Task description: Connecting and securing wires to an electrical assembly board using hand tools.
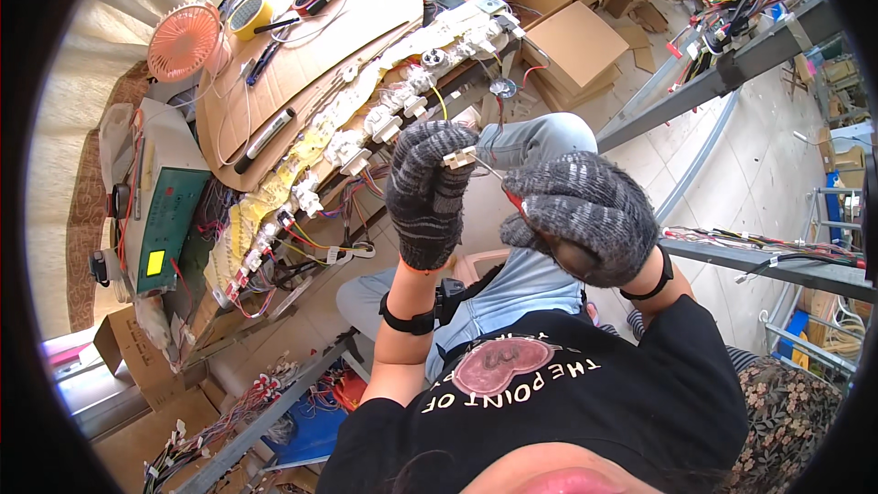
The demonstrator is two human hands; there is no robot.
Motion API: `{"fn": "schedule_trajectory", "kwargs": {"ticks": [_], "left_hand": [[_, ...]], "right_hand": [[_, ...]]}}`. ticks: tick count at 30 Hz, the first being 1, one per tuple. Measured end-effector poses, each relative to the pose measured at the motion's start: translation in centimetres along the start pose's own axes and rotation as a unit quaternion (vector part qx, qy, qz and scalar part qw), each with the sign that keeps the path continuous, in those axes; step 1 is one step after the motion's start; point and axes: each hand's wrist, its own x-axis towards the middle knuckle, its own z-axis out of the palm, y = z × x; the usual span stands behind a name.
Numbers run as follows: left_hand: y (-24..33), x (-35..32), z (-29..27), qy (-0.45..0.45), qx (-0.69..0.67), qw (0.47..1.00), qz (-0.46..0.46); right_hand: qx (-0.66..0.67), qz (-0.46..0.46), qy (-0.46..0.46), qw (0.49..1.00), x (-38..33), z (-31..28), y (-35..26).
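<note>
Evidently the work is partway along: on the left, the taped board (245,227) runs from near to far, white connectors (347,152) already set along it. To its right, the right hand (585,215) is curled closed around a slim red thing (514,199), mostly hidden; the left hand (428,192) pinches a pale connector (459,158) in closed fingertips, clear of the board. That piece looks unfinished; how many remain, I cannot tell.
</note>
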Motion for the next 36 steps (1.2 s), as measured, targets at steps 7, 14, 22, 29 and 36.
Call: {"fn": "schedule_trajectory", "kwargs": {"ticks": [7,14,22,29,36], "left_hand": [[0.2,0.1,-0.2,-0.003,0.015,1.000,0.008],[0.5,0.3,-0.3,-0.012,0.002,1.000,0.018],[0.6,0.3,-0.3,-0.030,-0.018,0.998,0.045],[0.7,0.5,-0.6,-0.057,0.024,0.994,0.087],[0.1,0.4,-1.2,-0.103,0.056,0.986,0.116]], "right_hand": [[-0.002,-0.008,-0.014,1.000,0.5,-0.4,0.0],[-0.028,-0.010,-0.046,0.999,1.0,-0.9,-0.3],[-0.054,0.019,-0.042,0.997,1.4,-1.2,-0.8],[-0.026,0.034,-0.062,0.997,1.4,-1.5,-1.1],[-0.025,0.051,-0.083,0.995,1.6,-1.9,-1.5]]}}
